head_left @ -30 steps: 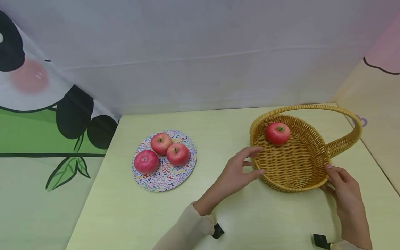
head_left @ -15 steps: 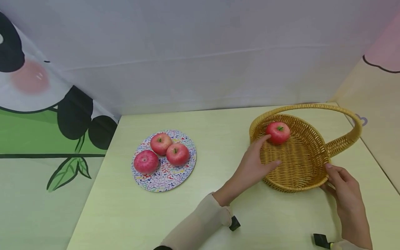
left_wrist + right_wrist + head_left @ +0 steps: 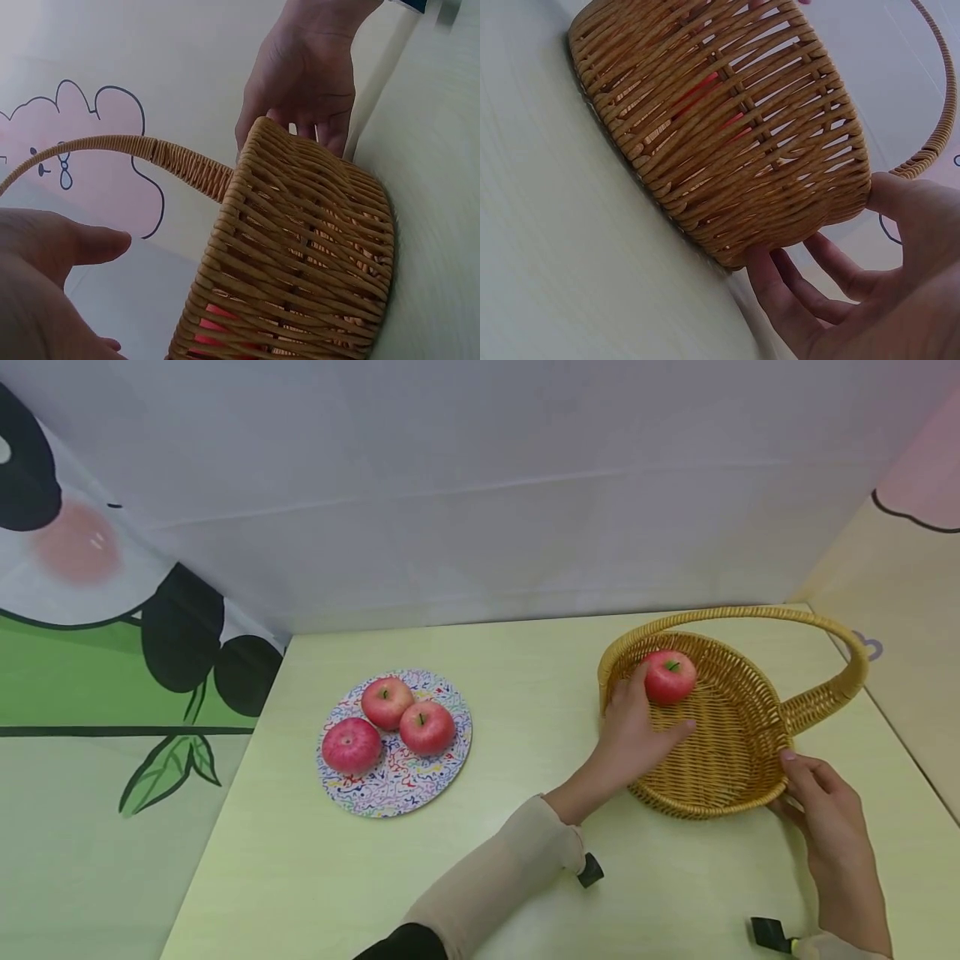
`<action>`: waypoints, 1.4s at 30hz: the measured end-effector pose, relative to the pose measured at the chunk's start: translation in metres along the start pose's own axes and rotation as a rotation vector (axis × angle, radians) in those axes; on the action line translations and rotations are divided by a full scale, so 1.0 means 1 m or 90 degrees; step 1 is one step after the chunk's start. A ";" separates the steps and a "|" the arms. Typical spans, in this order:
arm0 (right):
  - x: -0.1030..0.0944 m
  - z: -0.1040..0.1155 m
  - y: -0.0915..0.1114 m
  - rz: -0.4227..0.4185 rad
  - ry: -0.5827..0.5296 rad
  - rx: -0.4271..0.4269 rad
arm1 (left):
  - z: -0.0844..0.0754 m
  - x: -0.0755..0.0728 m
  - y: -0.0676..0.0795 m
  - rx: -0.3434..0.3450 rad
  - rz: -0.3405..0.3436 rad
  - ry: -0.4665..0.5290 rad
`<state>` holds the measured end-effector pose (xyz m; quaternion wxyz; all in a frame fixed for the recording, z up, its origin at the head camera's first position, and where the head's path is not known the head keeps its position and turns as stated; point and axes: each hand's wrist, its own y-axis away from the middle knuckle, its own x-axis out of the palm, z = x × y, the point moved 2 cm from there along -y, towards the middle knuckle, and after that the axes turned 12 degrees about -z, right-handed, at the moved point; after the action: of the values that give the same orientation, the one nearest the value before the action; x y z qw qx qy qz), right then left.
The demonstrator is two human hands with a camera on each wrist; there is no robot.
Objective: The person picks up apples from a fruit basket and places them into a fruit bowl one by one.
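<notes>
A red apple [image 3: 670, 677] lies at the back left inside a wicker basket [image 3: 720, 768] with an arched handle. My left hand [image 3: 632, 731] reaches over the basket's left rim, its index finger at the apple's left side. The thumb stands out over the basket floor, apart from the apple. Whether the fingertips touch the apple I cannot tell. In the left wrist view, the thumb [image 3: 101, 244] is straight above the rim. My right hand [image 3: 828, 814] holds the basket's right front rim, thumb on top. From the right wrist, its fingers [image 3: 784, 300] show against the outer wall.
On the left of the pale table [image 3: 300, 877] sits a round patterned plate [image 3: 397, 793] bearing three red apples [image 3: 426, 729]. A white cloth wall [image 3: 480, 552] rises behind the table's back edge. The basket's handle [image 3: 832, 689] leans out to the right.
My left hand has moved right and away from me, from outside the basket's left rim to beside the apple in it. The right hand and basket have stayed put.
</notes>
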<state>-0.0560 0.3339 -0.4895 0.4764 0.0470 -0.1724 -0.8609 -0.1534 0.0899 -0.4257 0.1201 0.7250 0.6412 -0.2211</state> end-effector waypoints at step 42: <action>0.000 0.001 0.001 0.001 0.006 0.004 | -0.012 0.054 -0.060 -0.313 -0.114 -0.004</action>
<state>-0.0556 0.3335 -0.4884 0.4780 0.0524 -0.1733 -0.8595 -0.2060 0.1515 -0.4347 0.2747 0.6135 0.7369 -0.0711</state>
